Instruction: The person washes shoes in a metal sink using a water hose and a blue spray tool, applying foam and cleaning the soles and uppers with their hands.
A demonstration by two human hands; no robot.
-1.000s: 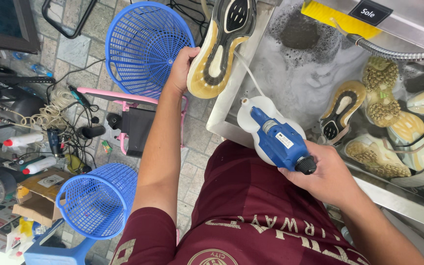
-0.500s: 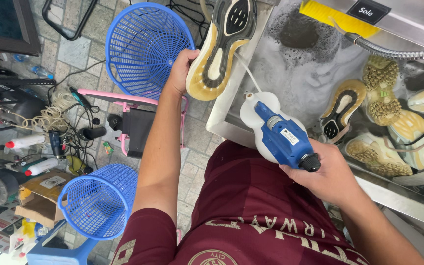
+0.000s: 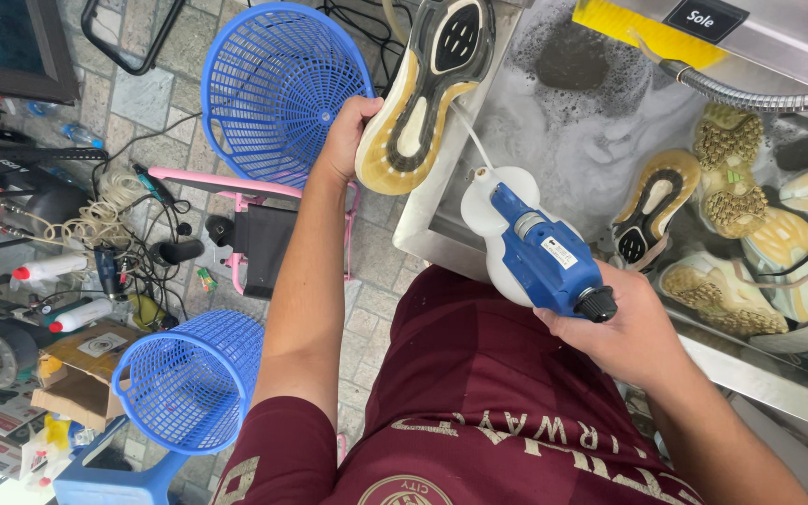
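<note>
My left hand (image 3: 346, 131) grips a sports shoe (image 3: 427, 89) by its heel, sole turned up towards me, yellowed white with black rubber patches. The shoe hangs over the left rim of a steel sink (image 3: 418, 224). My right hand (image 3: 624, 332) holds a blue electric sprayer (image 3: 544, 252) with a white bottle (image 3: 493, 220) under it, nozzle end towards the shoe. A thin white tube runs from the bottle up towards the shoe.
The sink holds foamy water and several other shoes (image 3: 722, 224) lying sole up. A metal hose (image 3: 759, 93) and a yellow brush (image 3: 647, 28) lie at its far side. Two blue mesh baskets (image 3: 273, 84) (image 3: 189, 383), a pink stool (image 3: 254, 234), cables and bottles crowd the floor on the left.
The sprayer in my right hand has shifted slightly to the right. The shoe in my left hand stays almost still.
</note>
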